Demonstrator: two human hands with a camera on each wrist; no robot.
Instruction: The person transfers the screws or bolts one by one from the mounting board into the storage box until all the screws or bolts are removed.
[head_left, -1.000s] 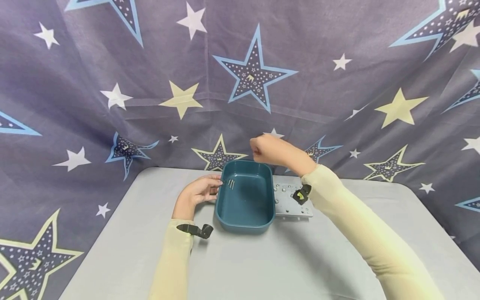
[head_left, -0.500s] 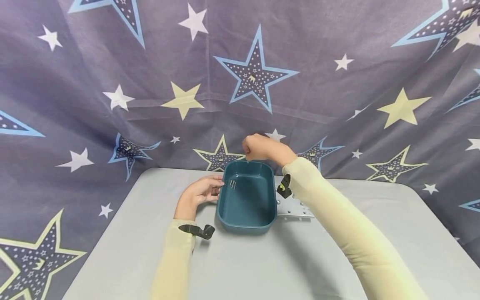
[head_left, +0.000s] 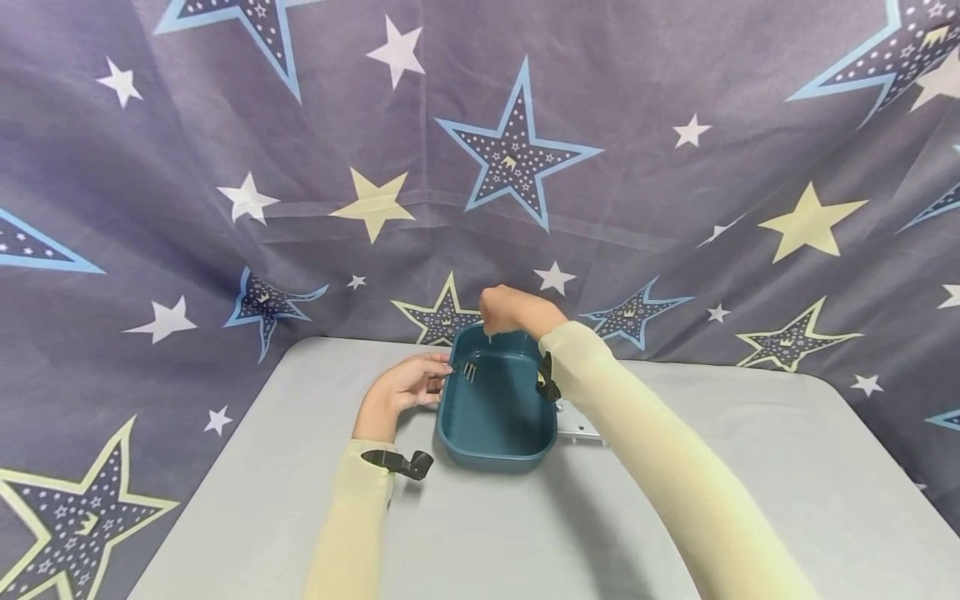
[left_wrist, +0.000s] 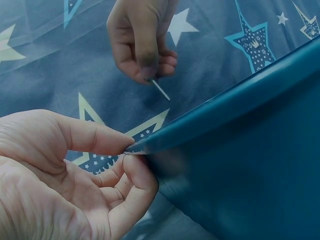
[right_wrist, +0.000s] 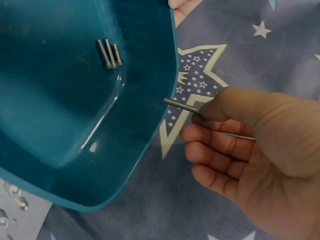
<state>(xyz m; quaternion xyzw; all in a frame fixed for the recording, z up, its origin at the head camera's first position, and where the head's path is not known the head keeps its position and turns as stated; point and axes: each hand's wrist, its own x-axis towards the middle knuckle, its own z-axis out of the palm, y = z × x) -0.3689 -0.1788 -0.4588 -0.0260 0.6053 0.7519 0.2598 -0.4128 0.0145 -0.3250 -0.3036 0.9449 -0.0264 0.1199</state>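
Note:
A deep teal plastic bin (head_left: 495, 460) stands on the table. My left hand (head_left: 408, 385) pinches its left rim between thumb and forefinger, as the left wrist view shows up close. Above the bin's far end, my right hand (head_left: 513, 310) pinches a thin metal screw (right_wrist: 182, 106) by one end. The screw's threaded tip points toward the bin's rim in the right wrist view; its head is hidden by the fingertips. Inside the bin, three similar screws (right_wrist: 109, 54) lie side by side near the left wall.
Right of the bin lies a silver metal plate (head_left: 577, 425) with several round studs, partly covered by my right sleeve. A grey-white table (head_left: 465, 533) carries everything. Behind it hangs a dark star-patterned cloth (head_left: 645, 192).
My right hand has moved left and a little down with the screw, now over the bin's far end. The right forearm covers more of the metal plate. My left hand keeps its grip.

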